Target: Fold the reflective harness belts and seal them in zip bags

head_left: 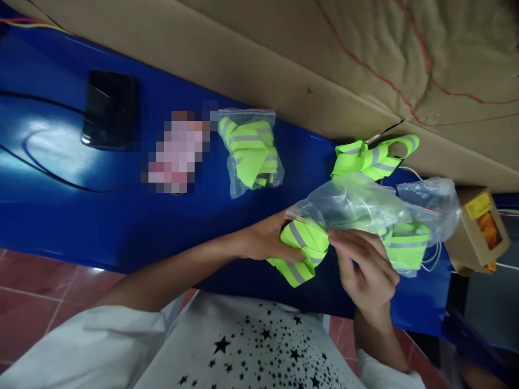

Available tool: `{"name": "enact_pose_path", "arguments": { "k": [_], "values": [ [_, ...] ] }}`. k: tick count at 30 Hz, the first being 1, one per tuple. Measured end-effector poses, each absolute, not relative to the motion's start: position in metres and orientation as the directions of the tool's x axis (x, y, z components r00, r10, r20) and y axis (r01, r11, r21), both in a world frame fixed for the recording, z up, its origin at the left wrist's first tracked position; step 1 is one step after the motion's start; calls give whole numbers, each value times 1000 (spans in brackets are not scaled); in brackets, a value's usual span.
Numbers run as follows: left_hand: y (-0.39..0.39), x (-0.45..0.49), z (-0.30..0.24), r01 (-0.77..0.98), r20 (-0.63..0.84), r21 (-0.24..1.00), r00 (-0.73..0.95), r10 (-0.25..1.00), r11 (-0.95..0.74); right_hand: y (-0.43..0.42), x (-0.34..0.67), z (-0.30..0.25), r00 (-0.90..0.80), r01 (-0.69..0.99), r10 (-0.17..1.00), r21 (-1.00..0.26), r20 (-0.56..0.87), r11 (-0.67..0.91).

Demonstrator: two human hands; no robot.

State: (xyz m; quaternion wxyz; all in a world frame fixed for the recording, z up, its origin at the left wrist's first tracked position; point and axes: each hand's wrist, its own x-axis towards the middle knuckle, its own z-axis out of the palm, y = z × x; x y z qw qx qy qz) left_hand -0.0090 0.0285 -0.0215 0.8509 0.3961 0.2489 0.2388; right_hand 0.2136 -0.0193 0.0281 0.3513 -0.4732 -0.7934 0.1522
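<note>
My left hand (271,240) is closed around a folded bundle of neon yellow-green reflective strap (306,246) with grey stripes. A loose loop of the strap hangs below my thumb. My right hand (367,265) pinches the edge of a clear zip bag (344,200), whose mouth lies against the right side and top of the bundle. Behind the bag, another reflective strap (365,159) lies loosely coiled on the blue table. To the right of my right hand is a further neon strap (409,246) by clear plastic.
A bagged reflective strap (253,148) lies at the table's middle. Left of it are a blurred-out item (178,151) and a black phone-like device (109,108) with cables. A cardboard box (474,232) stands at the right end. Brown-covered wall panels (259,70) border the blue table (162,216).
</note>
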Motion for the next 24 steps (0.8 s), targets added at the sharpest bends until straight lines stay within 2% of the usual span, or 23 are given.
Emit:
{"name": "enact_pose_path", "arguments": {
  "k": [4,8,11,13,17,21,24],
  "values": [
    [21,-3,-23,-219,-244,798,734,633,562,-24,210,26,-263,684,858,-542,441,488],
    [18,-3,-24,-255,-300,772,662,687,583,-24,211,21,-364,702,806,-431,466,567],
    [21,-6,-21,-261,-364,759,590,721,597,-21,214,16,-368,741,776,-342,512,578],
    [24,-8,-21,-262,-356,787,547,758,559,-18,216,12,-370,745,769,-327,522,581],
    [26,-7,-27,-271,-305,854,428,851,443,-18,213,6,-386,714,799,-399,461,575],
    [26,-6,-35,-194,-258,910,424,868,366,-23,205,2,-425,626,787,-483,448,613],
    [25,-6,-31,-226,-209,911,468,859,345,-27,202,-2,-230,627,873,-620,431,472]
  ]
}}
